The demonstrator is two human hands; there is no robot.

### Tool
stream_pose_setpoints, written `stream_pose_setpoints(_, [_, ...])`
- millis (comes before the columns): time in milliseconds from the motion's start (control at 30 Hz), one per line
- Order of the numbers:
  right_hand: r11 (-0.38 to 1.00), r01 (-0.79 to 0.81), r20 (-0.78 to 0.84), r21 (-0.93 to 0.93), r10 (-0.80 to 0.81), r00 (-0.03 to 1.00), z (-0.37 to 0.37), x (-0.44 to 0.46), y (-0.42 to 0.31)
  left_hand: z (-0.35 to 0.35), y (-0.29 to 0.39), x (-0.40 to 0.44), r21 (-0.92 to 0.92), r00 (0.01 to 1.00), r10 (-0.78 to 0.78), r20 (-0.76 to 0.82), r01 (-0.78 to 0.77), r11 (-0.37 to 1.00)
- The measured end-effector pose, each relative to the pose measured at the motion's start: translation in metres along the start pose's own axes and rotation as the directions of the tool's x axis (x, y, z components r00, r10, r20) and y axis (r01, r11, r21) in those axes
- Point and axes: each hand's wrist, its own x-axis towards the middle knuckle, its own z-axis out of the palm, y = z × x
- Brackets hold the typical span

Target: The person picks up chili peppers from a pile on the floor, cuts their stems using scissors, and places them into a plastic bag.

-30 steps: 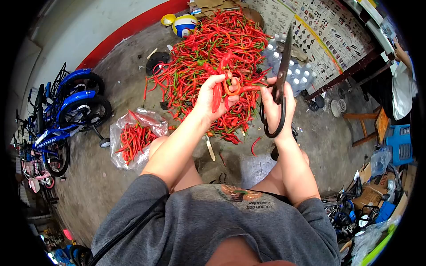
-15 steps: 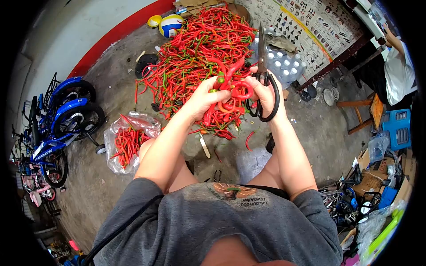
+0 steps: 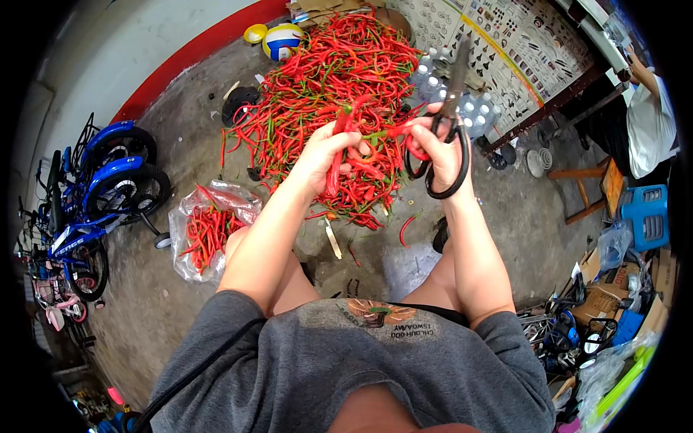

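Observation:
My left hand [image 3: 325, 157] is closed round a few red chili peppers [image 3: 337, 155], which stick out above and below the fingers. In my right hand [image 3: 449, 153] is a pair of black-handled scissors [image 3: 452, 105], its blades together and pointing up and away from me. The same hand's thumb and fingers also pinch a red chili, whose green stem end reaches toward my left hand. Both hands are raised over the near part of a large heap of red chilies [image 3: 339, 65] on the floor. Some fingertips of my left hand are hidden by the chilies.
A clear plastic bag [image 3: 245, 206] with red chilies lies by my left knee. Blue bicycles [image 3: 115, 180] stand at left. Behind the heap are a ball [image 3: 282, 42] and capped bottles [image 3: 473, 115]. To the right are a wooden stool [image 3: 612, 180], a blue plastic stool [image 3: 644, 216] and clutter.
My hands have moved apart, the right one shifting slightly right with the scissors and a chili. The chilies that were bunched between both hands are now separated.

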Motion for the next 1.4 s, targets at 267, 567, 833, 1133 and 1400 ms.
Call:
stream_pose_setpoints(267, [0.708, 0.376, 0.198, -0.598, -0.324, 0.925, 0.022, -0.02, 0.015, 0.031, -0.003, -0.013, -0.269, 0.994, -0.062, -0.093, 0.035, 0.963])
stream_pose_setpoints(567, [0.789, 0.152, 0.132, -0.596, -0.09, 0.987, 0.016, -0.023, -0.001, 0.013, 0.005, -0.005, -0.183, 0.961, 0.079, -0.263, -0.13, 0.974])
stream_pose_setpoints(833, [0.464, 0.148, 0.231, -0.873, 0.128, 0.965, -0.008, -0.028, -0.009, -0.005, 0.019, -0.006, -0.111, 0.948, 0.198, -0.248, -0.231, 0.967])
stream_pose_setpoints(1133, [0.436, 0.007, 0.183, -0.9, 0.363, 0.914, 0.001, -0.032, -0.025, 0.001, 0.016, -0.004, 0.039, 0.932, 0.285, -0.222, -0.284, 0.958])
stream_pose_setpoints(1400, [0.357, 0.163, 0.24, -0.92, 0.182, 0.954, 0.0, -0.036, -0.017, -0.002, 0.014, -0.001, 0.092, 0.924, 0.319, -0.209, -0.307, 0.947])
